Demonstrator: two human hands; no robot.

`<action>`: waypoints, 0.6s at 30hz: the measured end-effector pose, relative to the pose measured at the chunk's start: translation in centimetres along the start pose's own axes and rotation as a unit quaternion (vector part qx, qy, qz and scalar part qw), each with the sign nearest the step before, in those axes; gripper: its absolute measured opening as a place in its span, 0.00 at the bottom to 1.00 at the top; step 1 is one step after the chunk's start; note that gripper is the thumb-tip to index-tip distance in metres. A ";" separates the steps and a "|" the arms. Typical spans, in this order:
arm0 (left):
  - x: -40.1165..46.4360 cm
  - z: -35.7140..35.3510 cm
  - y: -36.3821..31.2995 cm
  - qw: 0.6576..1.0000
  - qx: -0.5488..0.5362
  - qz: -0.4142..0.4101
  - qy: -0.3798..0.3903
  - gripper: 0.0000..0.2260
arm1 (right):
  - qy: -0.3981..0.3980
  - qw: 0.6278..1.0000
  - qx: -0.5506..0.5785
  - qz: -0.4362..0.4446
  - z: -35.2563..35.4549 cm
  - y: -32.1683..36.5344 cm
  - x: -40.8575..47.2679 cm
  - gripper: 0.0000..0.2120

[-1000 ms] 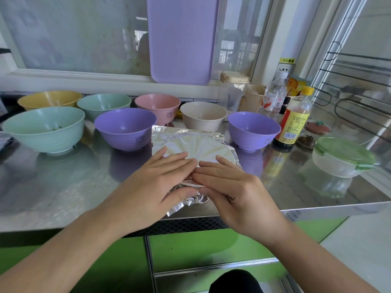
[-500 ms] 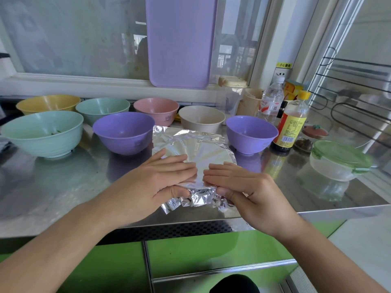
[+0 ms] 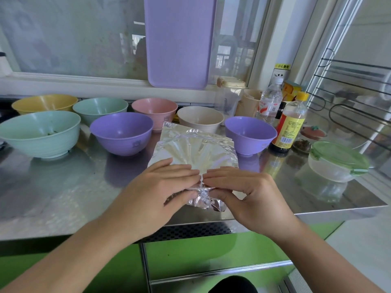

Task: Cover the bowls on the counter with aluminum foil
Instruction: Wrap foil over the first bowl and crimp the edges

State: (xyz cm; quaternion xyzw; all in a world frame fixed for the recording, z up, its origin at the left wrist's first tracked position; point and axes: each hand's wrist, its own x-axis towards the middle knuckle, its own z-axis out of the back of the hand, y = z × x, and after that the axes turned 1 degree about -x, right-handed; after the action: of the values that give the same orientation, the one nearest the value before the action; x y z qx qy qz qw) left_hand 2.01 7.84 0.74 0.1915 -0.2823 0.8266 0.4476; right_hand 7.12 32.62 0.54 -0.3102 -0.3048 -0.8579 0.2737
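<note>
Seven bowls along steel counter (image 3: 53, 193)

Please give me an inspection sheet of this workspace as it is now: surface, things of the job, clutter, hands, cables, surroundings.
Surface: steel counter, shiny, above green cabinet fronts.
Job's things: foil sheet lies over a bowl at the front edge; the bowl itself is hidden. Seven bowls are uncovered: yellow bowl, two green, two purple, pink bowl, beige bowl.
Clutter: sauce bottle, water bottle, tub with green lid.
Hands: left hand and right hand pinch the foil's near edge, fingers on top, thumbs below.
Cables: nothing seen.
Surroundings: window, purple board leaning against it, wire rack at right.
</note>
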 end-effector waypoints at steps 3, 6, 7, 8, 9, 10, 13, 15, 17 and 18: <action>0.0 0.2 0.6 1.000 -0.027 0.008 -0.006 0.19 | -0.001 1.000 -0.014 -0.011 0.6 -0.6 0.0 0.10; 0.1 0.3 0.8 0.999 -0.036 0.008 0.005 0.19 | -0.014 0.999 -0.035 -0.011 0.5 -0.5 0.0 0.10; 0.1 0.3 0.8 0.999 -0.036 0.010 0.004 0.19 | -0.018 0.999 -0.040 -0.011 0.4 -0.4 0.1 0.10; 0.1 0.3 0.7 0.999 -0.034 0.011 0.001 0.19 | -0.020 0.999 -0.042 -0.012 0.4 -0.4 0.1 0.10; 0.1 0.3 0.5 1.000 -0.029 0.011 -0.001 0.19 | -0.019 0.999 -0.043 -0.013 0.3 -0.3 0.2 0.11; 0.1 0.3 0.3 1.000 -0.023 0.011 -0.001 0.19 | -0.016 0.999 -0.043 -0.014 0.3 -0.2 0.2 0.11; 0.2 -0.2 -0.4 1.000 -0.003 0.005 -0.012 0.16 | 0.005 0.999 -0.041 -0.011 0.7 0.2 0.1 0.10; 0.3 -0.4 -0.4 1.000 -0.011 0.008 -0.028 0.15 | 0.021 0.999 -0.042 -0.009 1.0 0.3 0.2 0.09; 0.4 -0.4 0.1 0.999 -0.032 0.013 -0.036 0.14 | 0.022 0.997 -0.072 0.010 1.2 -0.1 0.6 0.10; 0.4 -0.4 0.4 0.998 -0.044 0.018 -0.034 0.14 | 0.020 0.995 -0.092 0.023 1.3 -0.4 0.8 0.09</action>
State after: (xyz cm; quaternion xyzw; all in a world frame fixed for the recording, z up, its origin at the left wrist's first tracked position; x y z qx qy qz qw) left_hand 1.47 8.16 0.52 0.1945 -0.3364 0.8145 0.4307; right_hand 6.82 33.51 1.74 -0.3239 -0.2112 -0.8818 0.2700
